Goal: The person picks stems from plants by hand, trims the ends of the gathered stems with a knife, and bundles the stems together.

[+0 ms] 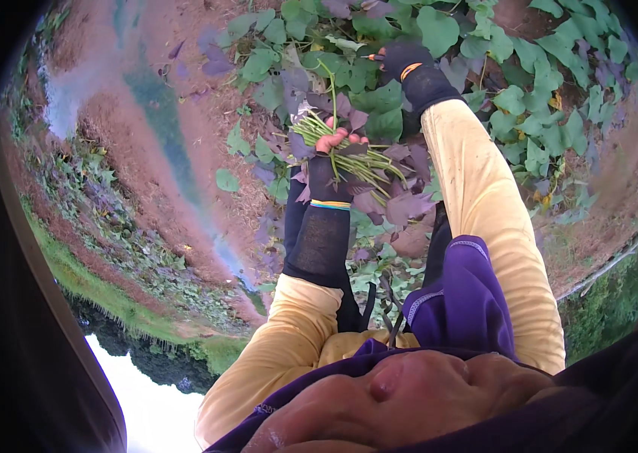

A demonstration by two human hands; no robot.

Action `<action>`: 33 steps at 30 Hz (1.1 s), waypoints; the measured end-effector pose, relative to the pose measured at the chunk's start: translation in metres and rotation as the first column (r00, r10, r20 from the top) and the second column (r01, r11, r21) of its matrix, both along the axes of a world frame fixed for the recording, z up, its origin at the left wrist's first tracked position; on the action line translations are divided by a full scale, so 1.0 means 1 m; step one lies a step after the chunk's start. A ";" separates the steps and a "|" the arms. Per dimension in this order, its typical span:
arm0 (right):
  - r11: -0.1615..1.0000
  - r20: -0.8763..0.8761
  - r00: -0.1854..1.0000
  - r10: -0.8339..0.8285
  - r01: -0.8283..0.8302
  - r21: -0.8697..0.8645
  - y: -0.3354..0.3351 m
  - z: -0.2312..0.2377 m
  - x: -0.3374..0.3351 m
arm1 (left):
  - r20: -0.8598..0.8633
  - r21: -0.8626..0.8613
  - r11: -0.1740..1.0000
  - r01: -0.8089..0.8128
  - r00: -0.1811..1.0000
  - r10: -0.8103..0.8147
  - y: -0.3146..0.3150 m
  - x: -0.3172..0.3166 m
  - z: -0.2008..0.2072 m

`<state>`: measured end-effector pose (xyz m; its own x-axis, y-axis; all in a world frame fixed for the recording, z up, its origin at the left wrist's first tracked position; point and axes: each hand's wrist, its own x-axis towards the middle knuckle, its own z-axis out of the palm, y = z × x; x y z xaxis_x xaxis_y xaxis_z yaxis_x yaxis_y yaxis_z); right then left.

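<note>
My left hand (331, 143), in a dark fingerless sleeve with bare fingertips, is closed around a bundle of cut leafy stems (368, 167). Green stalks and purple-green leaves stick out on both sides of the fingers. One longer stem (332, 87) rises from the bundle. Farther out and to the right, my right hand (405, 62) reaches into the leafy vines (387, 102). It wears a black glove with an orange band at the wrist. Its fingers are curled, and a small orange-and-dark tip shows at them; what it belongs to is too small to tell.
Broad green leaves (541, 98) spread over the far and right side. Reddish soil (107, 166) with a wet bluish-green streak (164, 128) runs along the left. Another planted row (119, 215) and a grass strip (100, 291) lie beyond it. Purple cloth (470, 294) hangs below my right arm.
</note>
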<state>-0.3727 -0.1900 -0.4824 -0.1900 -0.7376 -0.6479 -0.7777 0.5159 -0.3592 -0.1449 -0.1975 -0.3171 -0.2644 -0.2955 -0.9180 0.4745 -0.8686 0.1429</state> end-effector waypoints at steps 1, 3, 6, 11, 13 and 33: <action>1.000 -0.002 1.000 -0.001 0.001 0.003 0.013 0.004 -0.008 | -0.006 0.003 1.000 0.018 1.000 -0.018 0.001 -0.001 0.001; 0.937 0.313 0.883 -0.351 0.329 0.121 0.041 0.027 -0.016 | -0.023 0.007 0.999 0.039 0.999 -0.038 0.006 0.001 -0.008; 0.477 0.655 -0.005 -0.755 0.682 0.555 0.053 0.099 0.020 | -0.203 0.148 0.981 0.126 0.975 -0.094 0.022 0.014 -0.033; 0.024 0.652 -0.314 -0.690 0.891 0.454 0.101 0.155 0.017 | -0.272 0.097 0.894 0.437 0.876 -0.399 0.047 -0.052 0.016; -0.010 0.692 -0.170 -0.702 0.973 0.229 0.116 0.173 -0.015 | -0.202 0.202 0.891 0.406 0.908 -0.368 0.048 -0.058 0.016; 0.287 0.544 0.283 -0.790 0.955 -0.079 0.212 0.188 0.019 | -0.280 0.020 0.661 0.750 0.638 -0.717 0.080 -0.079 0.003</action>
